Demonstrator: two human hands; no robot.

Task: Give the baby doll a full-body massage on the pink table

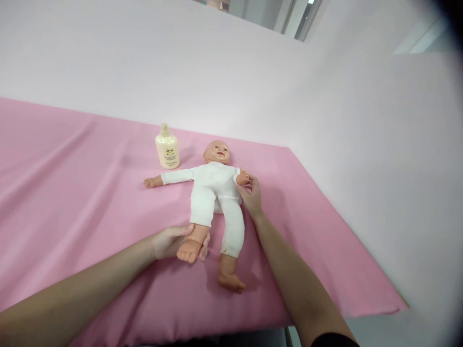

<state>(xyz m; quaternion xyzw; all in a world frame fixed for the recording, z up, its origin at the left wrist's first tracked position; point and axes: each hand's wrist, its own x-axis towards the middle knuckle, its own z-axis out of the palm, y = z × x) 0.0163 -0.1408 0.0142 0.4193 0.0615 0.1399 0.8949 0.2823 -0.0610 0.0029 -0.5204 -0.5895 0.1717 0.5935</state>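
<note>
A baby doll with a white cloth body lies on its back, head toward the wall and feet toward me. My left hand is wrapped round the doll's lower leg on the left side, just above the foot, with the fingers coming out underneath. At the doll's hand on the right side, my right hand grips with thumb and fingers; part of the grip is hidden behind the doll's arm. The doll's other arm stretches out flat to the left, and its other leg points toward me.
A cream-coloured lotion bottle stands upright left of the doll's head. Pink cloth with several creases covers the table, whose right edge slants toward me. White walls rise behind and to the right.
</note>
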